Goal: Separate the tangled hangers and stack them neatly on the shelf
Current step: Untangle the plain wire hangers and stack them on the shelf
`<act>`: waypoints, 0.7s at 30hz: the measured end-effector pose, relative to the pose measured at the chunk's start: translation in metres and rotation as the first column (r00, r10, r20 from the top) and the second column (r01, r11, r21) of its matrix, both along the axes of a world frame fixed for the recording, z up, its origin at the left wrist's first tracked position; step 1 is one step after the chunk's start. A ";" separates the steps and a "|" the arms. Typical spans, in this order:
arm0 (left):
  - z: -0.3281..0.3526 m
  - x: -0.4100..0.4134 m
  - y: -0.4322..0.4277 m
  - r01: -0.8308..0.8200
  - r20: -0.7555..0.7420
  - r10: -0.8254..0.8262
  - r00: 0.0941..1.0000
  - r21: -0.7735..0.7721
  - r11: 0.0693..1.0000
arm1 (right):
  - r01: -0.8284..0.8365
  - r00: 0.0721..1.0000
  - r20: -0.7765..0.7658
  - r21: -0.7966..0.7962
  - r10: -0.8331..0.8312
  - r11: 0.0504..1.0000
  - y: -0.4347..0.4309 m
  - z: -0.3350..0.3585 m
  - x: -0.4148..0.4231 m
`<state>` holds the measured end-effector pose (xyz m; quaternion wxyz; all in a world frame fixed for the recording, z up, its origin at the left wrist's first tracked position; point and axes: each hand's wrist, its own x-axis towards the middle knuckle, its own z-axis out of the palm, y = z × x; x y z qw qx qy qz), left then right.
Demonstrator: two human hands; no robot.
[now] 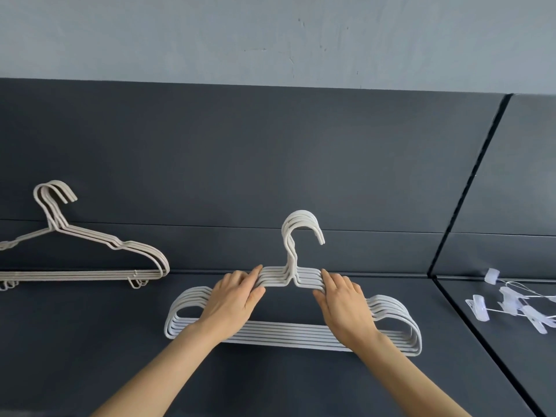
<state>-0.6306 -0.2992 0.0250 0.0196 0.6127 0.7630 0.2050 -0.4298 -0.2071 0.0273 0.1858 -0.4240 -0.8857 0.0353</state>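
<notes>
A stack of several white hangers (288, 334) lies on the dark grey surface (90, 341), its hooks standing together against the back panel. My left hand (233, 299) grips the stack's top bars just left of the hooks, fingers over them and thumb beneath. My right hand (343, 302) grips the same bars just right of the hooks. At the far left a second, smaller stack of beige wire hangers (90, 260) leans against the back panel, partly cut off by the frame edge.
A clear-plastic clip hanger with several pegs (511, 305) lies on the adjoining dark surface at the right, past a seam (469, 314). A dark padded back panel (270, 161) rises behind everything, with a pale wall above it.
</notes>
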 end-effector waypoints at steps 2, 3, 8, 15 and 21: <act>0.001 -0.003 -0.002 0.006 0.028 -0.006 1.000 -0.009 1.000 | -0.032 0.999 -0.013 -0.029 0.032 0.999 0.000 0.001 0.002; 0.001 -0.004 -0.003 0.009 0.038 -0.009 0.999 -0.016 1.000 | -0.058 0.998 -0.023 -0.048 0.057 0.997 0.000 0.003 0.004; 0.005 -0.002 -0.011 0.040 0.087 -0.035 0.996 -0.056 0.998 | -0.136 0.988 -0.093 -0.106 0.126 0.985 0.000 0.005 0.014; 0.012 -0.007 -0.030 0.020 0.227 -0.003 0.974 -0.075 0.997 | -0.179 0.978 -0.130 -0.123 0.163 0.976 -0.006 0.006 0.006; 0.015 -0.038 -0.066 -0.035 0.306 0.051 0.951 -0.060 0.998 | -0.287 0.950 -0.178 -0.181 0.255 0.941 -0.027 0.012 -0.031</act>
